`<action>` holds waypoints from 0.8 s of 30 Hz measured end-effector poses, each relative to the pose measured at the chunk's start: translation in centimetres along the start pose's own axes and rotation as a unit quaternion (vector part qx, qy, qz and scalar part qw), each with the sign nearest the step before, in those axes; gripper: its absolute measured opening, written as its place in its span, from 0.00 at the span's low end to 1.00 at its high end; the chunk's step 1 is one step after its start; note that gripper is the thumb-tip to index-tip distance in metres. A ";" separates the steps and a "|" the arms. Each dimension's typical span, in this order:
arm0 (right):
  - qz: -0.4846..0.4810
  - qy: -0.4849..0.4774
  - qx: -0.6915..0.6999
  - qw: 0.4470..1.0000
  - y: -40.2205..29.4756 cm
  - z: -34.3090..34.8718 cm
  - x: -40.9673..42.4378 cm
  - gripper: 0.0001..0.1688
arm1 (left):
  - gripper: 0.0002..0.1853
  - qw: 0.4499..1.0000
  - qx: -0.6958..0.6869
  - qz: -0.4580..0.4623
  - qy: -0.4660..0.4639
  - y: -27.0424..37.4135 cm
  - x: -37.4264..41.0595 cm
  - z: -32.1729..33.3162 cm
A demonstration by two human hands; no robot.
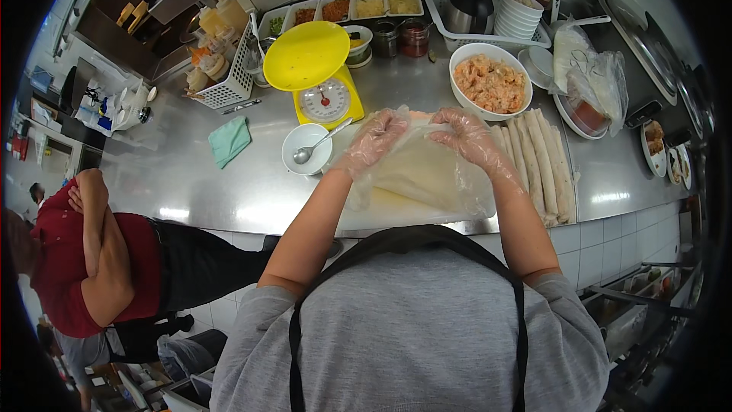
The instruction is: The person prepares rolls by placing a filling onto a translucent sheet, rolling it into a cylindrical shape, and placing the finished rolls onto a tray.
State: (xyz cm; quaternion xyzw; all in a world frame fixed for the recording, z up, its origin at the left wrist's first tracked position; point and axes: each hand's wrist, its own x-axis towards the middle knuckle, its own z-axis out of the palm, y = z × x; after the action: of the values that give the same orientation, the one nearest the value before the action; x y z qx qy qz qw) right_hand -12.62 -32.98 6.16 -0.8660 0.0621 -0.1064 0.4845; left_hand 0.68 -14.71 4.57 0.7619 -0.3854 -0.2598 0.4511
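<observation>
Both hands wear clear plastic gloves. My left hand (377, 140) and my right hand (466, 140) pinch the far edge of a thin pale wrapper sheet (417, 177), which lies over a whitish board (394, 209). A strip of pinkish filling (422, 117) shows just beyond that edge, between the hands. Long pale rolls (540, 166) lie side by side to the right of my right hand. Behind them stands a white bowl of orange-pink chopped filling (490, 83). By my left hand, a white bowl (293, 146) holds a metal spoon (306, 153).
A yellow kitchen scale (327, 97), a green cloth (229, 141) and a white basket of bottles (229, 88) stand at left. Filled trays (370, 4) and jars (414, 37) line the back. Bagged food (592, 77) lies right. A person in a red shirt (137, 263) stands left.
</observation>
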 end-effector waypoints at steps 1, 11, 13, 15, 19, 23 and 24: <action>-0.003 -0.007 -0.013 1.000 0.6 -0.1 0.1 0.16 | 0.13 1.000 -0.025 0.009 -0.015 0.3 0.0 0.3; 0.058 -0.102 -0.262 0.958 0.5 -3.7 0.7 0.24 | 0.08 0.983 0.036 0.105 0.143 -0.2 0.6 -0.3; 0.044 -0.107 -0.277 0.954 -0.6 -4.7 1.6 0.24 | 0.05 0.971 0.040 0.119 0.204 0.2 0.8 -0.5; -0.016 -0.080 -0.266 0.961 -1.3 -5.1 2.5 0.22 | 0.05 0.952 0.041 0.156 0.259 1.0 1.1 -0.9; -0.108 0.079 -0.177 0.975 -3.5 -5.6 2.6 0.13 | 0.05 0.916 0.058 0.275 0.286 6.3 0.0 -3.7; -0.156 0.049 -0.113 0.980 -2.2 -6.1 1.5 0.09 | 0.06 0.950 0.075 0.274 0.131 8.3 -3.7 -2.1; -0.178 0.008 -0.099 0.979 -0.3 -6.4 1.4 0.09 | 0.07 0.959 0.095 0.254 0.081 8.6 -4.5 -1.0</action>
State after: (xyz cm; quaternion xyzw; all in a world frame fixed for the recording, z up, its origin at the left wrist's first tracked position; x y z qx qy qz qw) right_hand -12.83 -38.44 9.84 -0.9059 -0.0792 -0.1916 0.3692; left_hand -4.18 -13.02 12.86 0.6968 -0.5511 -0.0362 0.4577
